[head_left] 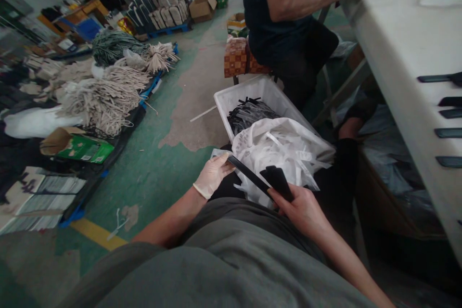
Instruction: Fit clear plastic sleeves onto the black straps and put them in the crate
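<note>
My left hand point(213, 173), in a pale glove, is closed on the far end of a long black strip point(250, 175). Something clear, like plastic film, shows at its fingertips. My bare right hand point(303, 207) grips a small bundle of black strips point(277, 182) and pinches the near end of the long strip. Both hands are above my lap. Just beyond them, a white plastic bag point(267, 134) full of white and clear strips leans against a white bin point(224, 106). Inside the bin is a heap of black strips point(249, 111), some in clear wrapping.
At the right, a white table point(400, 24) carries several black strips point(449, 133). A co-worker point(285, 24) sits at it, on a checkered seat point(236, 55). On the left, pallets hold bundles of beige straps point(108, 96) and a green box point(84, 149).
</note>
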### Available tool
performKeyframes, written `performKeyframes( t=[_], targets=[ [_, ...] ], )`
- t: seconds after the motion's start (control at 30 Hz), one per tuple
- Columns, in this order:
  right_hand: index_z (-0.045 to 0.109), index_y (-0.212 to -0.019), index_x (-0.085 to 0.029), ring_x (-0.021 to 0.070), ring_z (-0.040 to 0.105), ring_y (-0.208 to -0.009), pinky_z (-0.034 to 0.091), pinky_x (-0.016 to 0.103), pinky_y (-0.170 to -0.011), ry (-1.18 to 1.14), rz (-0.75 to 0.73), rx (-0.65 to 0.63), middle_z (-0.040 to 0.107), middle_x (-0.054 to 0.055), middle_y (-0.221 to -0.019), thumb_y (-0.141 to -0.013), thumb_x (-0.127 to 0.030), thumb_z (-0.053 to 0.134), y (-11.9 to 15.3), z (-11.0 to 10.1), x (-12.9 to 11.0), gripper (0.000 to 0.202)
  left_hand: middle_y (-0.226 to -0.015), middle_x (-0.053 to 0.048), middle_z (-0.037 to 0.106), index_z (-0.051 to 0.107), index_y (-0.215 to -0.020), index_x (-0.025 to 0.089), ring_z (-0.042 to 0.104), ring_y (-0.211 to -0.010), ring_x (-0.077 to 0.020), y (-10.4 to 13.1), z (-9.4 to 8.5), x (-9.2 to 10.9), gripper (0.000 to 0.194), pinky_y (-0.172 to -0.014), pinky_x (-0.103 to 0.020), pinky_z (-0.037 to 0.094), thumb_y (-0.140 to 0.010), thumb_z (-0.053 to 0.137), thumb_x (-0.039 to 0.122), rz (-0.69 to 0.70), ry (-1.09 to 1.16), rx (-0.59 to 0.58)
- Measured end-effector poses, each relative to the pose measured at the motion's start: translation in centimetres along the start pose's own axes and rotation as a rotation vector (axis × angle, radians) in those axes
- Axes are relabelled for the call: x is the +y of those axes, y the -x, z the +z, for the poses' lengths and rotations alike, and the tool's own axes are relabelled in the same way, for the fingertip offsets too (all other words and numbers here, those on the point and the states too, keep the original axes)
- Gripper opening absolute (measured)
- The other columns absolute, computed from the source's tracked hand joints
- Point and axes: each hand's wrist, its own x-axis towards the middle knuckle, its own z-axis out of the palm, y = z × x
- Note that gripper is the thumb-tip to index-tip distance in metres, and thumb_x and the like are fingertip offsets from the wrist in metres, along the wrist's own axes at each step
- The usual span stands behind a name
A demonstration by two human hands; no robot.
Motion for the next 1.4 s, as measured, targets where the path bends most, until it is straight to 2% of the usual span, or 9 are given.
performKeyframes(
  t=[0.2,0.3,0.4,0.53,0.73,0.9,1.1,1.27,1.4],
  targets=[
    [0.063,-0.071,-0.020,0.0185,0.065,-0.051,0.042,0.026,-0.050,0.011,-0.002,-0.002,0.069,0.003,-0.057,-0.087,-0.052,0.050,0.4,-0.3,0.0,0.038,-0.082,-0.006,0.073,0.073,-0.078,0.011,0.068,-0.078,-0.0166,-0.1,-1.0,0.2,0.036,-0.084,-0.030,0.053,-0.054,0.089,0.034,0.142,-0.167,-0.032],
    [0.062,-0.067,-0.020,0.0194,0.065,-0.052,0.041,0.026,-0.050,0.045,0.002,-0.015,0.067,0.003,-0.054,-0.087,-0.052,0.050,0.2,-0.2,-0.6,0.039,-0.079,-0.007,0.074,0.074,-0.079,0.012,0.068,-0.074,-0.0172,0.4,-1.2,-0.5,0.034,-0.085,-0.032,0.053,-0.057,0.088,0.033,0.073,-0.197,-0.074],
    [0.062,-0.066,-0.019,0.0204,0.065,-0.054,0.041,0.026,-0.050,0.078,-0.006,-0.034,0.067,0.004,-0.054,-0.087,-0.051,0.049,-0.7,0.4,-1.6,0.040,-0.078,-0.009,0.074,0.074,-0.080,0.010,0.069,-0.073,-0.0193,1.1,-0.9,-2.4,0.035,-0.085,-0.035,0.053,-0.059,0.087,0.035,-0.034,-0.242,-0.164],
    [0.067,-0.077,-0.018,0.0202,0.066,-0.058,0.043,0.026,-0.052,0.020,-0.020,-0.085,0.071,0.004,-0.062,-0.087,-0.049,0.051,-1.7,0.7,-2.4,0.036,-0.084,-0.012,0.074,0.073,-0.085,0.008,0.070,-0.078,-0.0212,1.5,-0.5,-4.0,0.037,-0.087,-0.036,0.052,-0.065,0.084,0.037,-0.122,-0.187,-0.251],
    [0.065,-0.069,-0.019,0.0193,0.066,-0.055,0.044,0.026,-0.052,0.018,0.047,-0.183,0.069,0.003,-0.057,-0.087,-0.052,0.051,-1.4,-0.9,-2.0,0.041,-0.076,-0.007,0.072,0.069,-0.076,0.011,0.068,-0.070,-0.0164,1.0,-1.5,-1.2,0.026,-0.083,-0.033,0.052,-0.064,0.085,0.028,-0.087,-0.015,-0.020],
    [0.064,-0.074,-0.019,0.0188,0.067,-0.055,0.044,0.025,-0.052,0.078,-0.038,-0.161,0.070,0.004,-0.060,-0.088,-0.046,0.050,-3.3,0.7,-3.4,0.034,-0.080,-0.010,0.072,0.069,-0.084,0.008,0.068,-0.071,-0.0177,1.7,-0.6,-3.1,0.037,-0.081,-0.032,0.051,-0.061,0.087,0.033,-0.184,-0.003,-0.127],
    [0.063,-0.071,-0.020,0.0192,0.067,-0.054,0.045,0.025,-0.050,0.025,-0.009,-0.214,0.071,0.004,-0.060,-0.086,-0.048,0.053,-3.3,0.0,-3.3,0.033,-0.083,-0.007,0.072,0.068,-0.084,0.011,0.068,-0.075,-0.0161,0.9,-1.4,-1.9,0.025,-0.081,-0.030,0.051,-0.073,0.079,0.030,-0.111,0.077,0.015],
    [0.063,-0.072,-0.020,0.0199,0.068,-0.056,0.043,0.025,-0.050,0.143,-0.018,-0.126,0.071,0.004,-0.060,-0.088,-0.043,0.052,-3.8,0.7,-3.7,0.030,-0.083,-0.007,0.072,0.068,-0.087,0.013,0.067,-0.074,-0.0166,1.4,-0.5,-2.8,0.028,-0.084,-0.033,0.049,-0.072,0.080,0.034,-0.215,0.081,-0.071],
    [0.065,-0.075,-0.020,0.0198,0.069,-0.058,0.044,0.025,-0.052,0.090,0.012,-0.150,0.073,0.004,-0.064,-0.088,-0.045,0.051,-3.5,0.4,-3.6,0.031,-0.089,-0.009,0.072,0.068,-0.089,0.014,0.068,-0.079,-0.0174,1.2,0.0,-3.7,0.030,-0.088,-0.033,0.048,-0.073,0.078,0.037,-0.204,0.092,-0.073]
  ],
)
